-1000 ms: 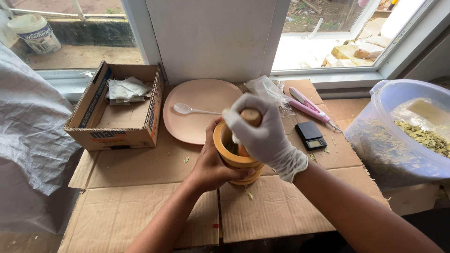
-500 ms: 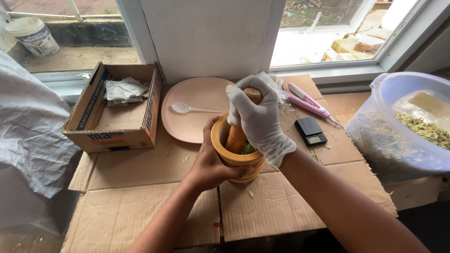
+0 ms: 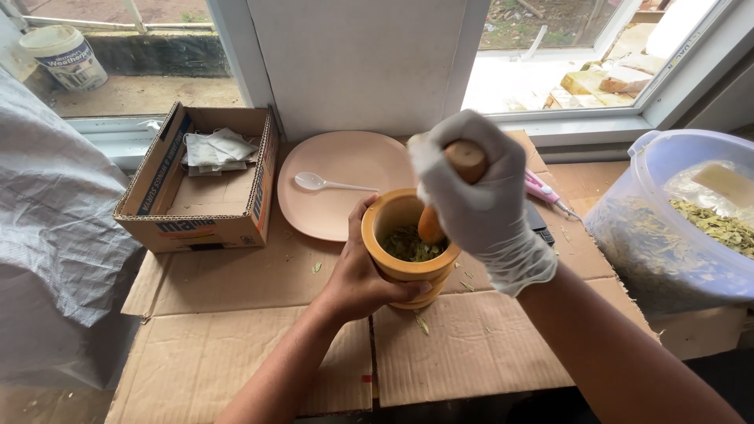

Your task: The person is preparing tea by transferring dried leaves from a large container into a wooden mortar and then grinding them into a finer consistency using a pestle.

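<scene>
Bare left hand (image 3: 357, 275) gripped the mortar (image 3: 408, 239); gloved right hand (image 3: 475, 196) held the pestle (image 3: 448, 192) in the leaves (image 3: 412, 245), beside a pink plate (image 3: 345, 161)

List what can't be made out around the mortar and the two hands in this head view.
- Pestle: its shaft is hidden under the gloved right hand.
- Mortar: the near left wall is covered by the bare left hand.
- Small dark device: mostly behind the right hand; kind unclear.
- Plastic tub: cut off by the right edge.
- Cardboard box: white contents too crumpled to identify.
</scene>
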